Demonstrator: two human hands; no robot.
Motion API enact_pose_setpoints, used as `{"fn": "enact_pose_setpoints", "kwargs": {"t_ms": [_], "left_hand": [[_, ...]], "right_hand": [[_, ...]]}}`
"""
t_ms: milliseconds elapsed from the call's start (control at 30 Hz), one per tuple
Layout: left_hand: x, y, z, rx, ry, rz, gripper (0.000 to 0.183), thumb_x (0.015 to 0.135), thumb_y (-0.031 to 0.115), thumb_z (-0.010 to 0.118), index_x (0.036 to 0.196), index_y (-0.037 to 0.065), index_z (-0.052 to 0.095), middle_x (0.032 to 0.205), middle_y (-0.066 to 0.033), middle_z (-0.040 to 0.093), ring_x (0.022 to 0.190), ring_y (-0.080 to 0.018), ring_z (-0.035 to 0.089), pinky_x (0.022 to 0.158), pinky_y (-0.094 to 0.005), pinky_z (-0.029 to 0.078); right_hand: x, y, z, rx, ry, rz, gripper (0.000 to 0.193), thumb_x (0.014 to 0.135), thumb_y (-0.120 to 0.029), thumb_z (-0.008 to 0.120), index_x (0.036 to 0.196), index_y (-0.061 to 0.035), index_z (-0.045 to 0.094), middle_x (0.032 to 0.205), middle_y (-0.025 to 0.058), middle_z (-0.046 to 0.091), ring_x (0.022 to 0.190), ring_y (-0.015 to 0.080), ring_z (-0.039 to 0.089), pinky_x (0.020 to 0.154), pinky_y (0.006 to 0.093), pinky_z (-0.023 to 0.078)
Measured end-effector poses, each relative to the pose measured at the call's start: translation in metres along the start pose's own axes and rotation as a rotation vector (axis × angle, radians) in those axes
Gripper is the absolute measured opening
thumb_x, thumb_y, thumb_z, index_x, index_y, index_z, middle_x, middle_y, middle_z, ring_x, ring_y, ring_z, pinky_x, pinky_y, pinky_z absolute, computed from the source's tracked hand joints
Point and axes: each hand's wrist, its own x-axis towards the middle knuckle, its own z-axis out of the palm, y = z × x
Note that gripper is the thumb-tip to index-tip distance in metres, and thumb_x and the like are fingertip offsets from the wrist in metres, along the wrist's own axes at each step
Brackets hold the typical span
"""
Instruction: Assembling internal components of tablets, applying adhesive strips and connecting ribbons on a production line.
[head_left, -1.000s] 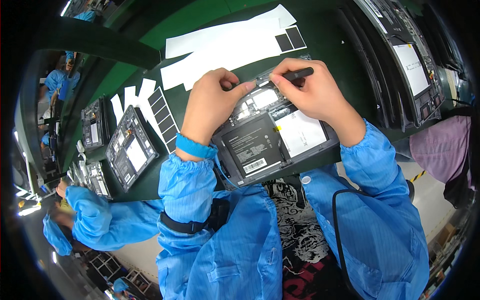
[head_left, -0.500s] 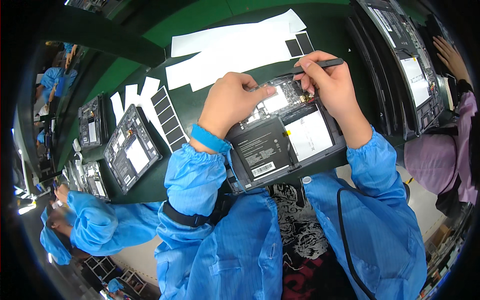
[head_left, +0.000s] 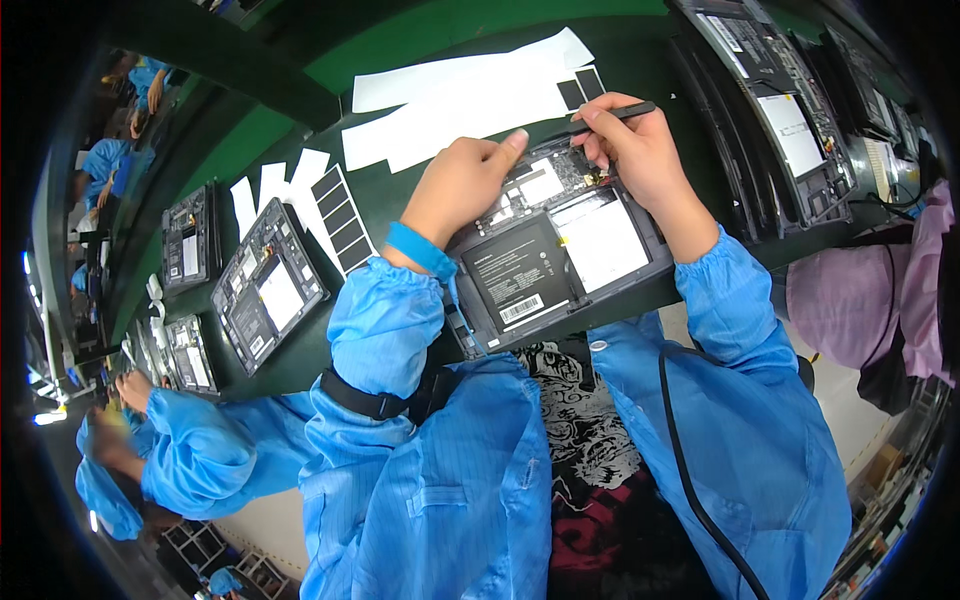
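Observation:
An opened tablet-like device (head_left: 650,262) lies in front of me, its circuit board (head_left: 572,178) at the far side. A black labelled battery (head_left: 520,275) and a white panel (head_left: 603,245) fill its near half. My left hand (head_left: 462,188), with a blue wrist strap, rests at the device's far left edge. Its thumb stretches out above the edge; the other fingers are mostly hidden. My right hand (head_left: 640,150) pinches black tweezers (head_left: 632,111) over the far right part of the board. Their tip points left, near the far edge.
White paper sheets (head_left: 450,110) lie beyond the device. A strip of black rectangles (head_left: 340,220) and another opened device (head_left: 268,285) are on the left. Stacked opened devices (head_left: 790,130) stand on the right. A person in blue (head_left: 200,440) works at the left; pink clothing (head_left: 840,310) shows at the right.
My left thumb has lifted off the circuit board. My right hand still holds the tweezers over the board. The whole view has shifted slightly, and another person's hand at the far right has gone from view.

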Motion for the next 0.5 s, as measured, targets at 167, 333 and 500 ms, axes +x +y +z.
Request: {"fn": "enact_pose_setpoints", "kwargs": {"t_ms": [167,333,500], "left_hand": [[-0.005,0.012,-0.005,0.075,-0.089,0.005,0.044,0.080,0.043,0.072,0.080,-0.001,0.073,0.059,-0.0136,0.065,0.055,-0.0241,0.063,0.057,-0.0356,0.050],[-0.007,0.008,-0.008,0.061,-0.107,0.013,0.042,0.079,0.041,0.074,0.082,-0.001,0.074,0.065,-0.0146,0.068,0.057,-0.0219,0.064,0.061,-0.0339,0.051],[-0.010,0.004,-0.013,0.078,-0.096,0.110,0.040,0.085,0.037,0.070,0.090,-0.002,0.072,0.064,-0.0089,0.064,0.058,-0.0169,0.058,0.058,-0.0311,0.047]], "right_hand": [[-0.001,0.000,-0.003,0.133,-0.002,0.010,0.017,0.092,-0.012,0.059,0.089,0.0037,0.064,0.060,0.0050,0.059,0.059,0.0110,0.060,0.059,0.0217,0.049],[0.000,-0.001,-0.004,0.099,-0.046,0.006,0.017,0.091,-0.013,0.059,0.091,0.0037,0.063,0.059,0.0053,0.059,0.058,0.0108,0.060,0.059,0.0216,0.048],[0.004,0.001,-0.006,0.136,-0.056,0.014,0.020,0.093,-0.016,0.058,0.094,0.0043,0.063,0.065,0.0080,0.062,0.060,0.0105,0.060,0.059,0.0214,0.047]]}}
